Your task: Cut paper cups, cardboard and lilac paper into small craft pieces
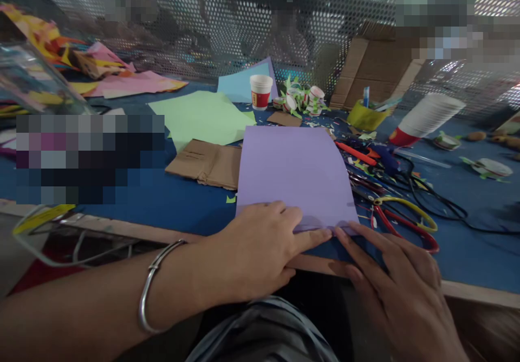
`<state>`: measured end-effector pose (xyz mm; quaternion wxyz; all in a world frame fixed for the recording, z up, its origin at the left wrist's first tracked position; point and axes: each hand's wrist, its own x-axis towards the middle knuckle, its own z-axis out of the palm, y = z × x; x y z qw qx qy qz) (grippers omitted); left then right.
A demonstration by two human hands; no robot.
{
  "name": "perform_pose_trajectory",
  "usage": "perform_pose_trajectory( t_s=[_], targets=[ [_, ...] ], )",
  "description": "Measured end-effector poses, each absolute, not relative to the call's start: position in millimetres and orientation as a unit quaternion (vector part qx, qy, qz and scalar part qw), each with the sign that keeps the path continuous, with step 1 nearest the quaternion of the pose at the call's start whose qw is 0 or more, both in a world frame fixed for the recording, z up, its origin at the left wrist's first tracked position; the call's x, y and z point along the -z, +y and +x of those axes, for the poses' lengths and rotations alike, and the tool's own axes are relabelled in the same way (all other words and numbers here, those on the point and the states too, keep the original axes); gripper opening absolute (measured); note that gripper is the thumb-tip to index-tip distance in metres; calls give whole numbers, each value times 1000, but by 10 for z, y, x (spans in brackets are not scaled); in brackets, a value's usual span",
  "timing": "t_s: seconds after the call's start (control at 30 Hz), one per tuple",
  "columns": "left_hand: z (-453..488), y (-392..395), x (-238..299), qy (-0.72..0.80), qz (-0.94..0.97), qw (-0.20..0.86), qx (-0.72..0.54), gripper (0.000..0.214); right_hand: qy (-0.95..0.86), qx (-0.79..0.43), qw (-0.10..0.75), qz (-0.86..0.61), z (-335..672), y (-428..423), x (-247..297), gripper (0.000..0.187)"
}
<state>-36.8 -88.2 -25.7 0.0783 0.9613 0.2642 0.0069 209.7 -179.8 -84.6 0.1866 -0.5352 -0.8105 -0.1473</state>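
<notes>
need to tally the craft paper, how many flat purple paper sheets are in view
2: a large rectangular one touched by the left hand and right hand; a second partly behind the light-blue paper sheet. More may be hidden.

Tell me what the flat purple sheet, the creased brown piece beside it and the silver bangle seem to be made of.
Purple sheet: probably matte paper or thin card, smooth and evenly coloured without glare.
Brown piece: likely cardboard, dull, with creases and an uneven lower edge.
Silver bangle: apparently polished metal, given its bright highlights; exact metal unclear.
</notes>
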Motion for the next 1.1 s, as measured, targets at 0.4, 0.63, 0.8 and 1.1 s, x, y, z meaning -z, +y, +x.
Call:
perform_pose_trajectory(
  t_s=[0.4, 0.63, 0.8, 1.1],
  targets=[
    [-382, -939, 324, 279, 958, 65, -27, 68, -790, 152, 194, -561, 2162, -1836, 868, 42],
    [-422, -917, 367, 267, 960, 70, -51, 70, -771, 73, 261, -576, 2214, -1786, 808, 48],
    [-527, -950, 367, 257, 962, 77, -57, 59, -759, 59, 272, -588, 2200, -1705, 751, 26],
    [-549, -980, 245, 305, 935, 127, -132, 40, -789, -1, 279, -547, 2255, -1712, 668, 10]
  ],
)
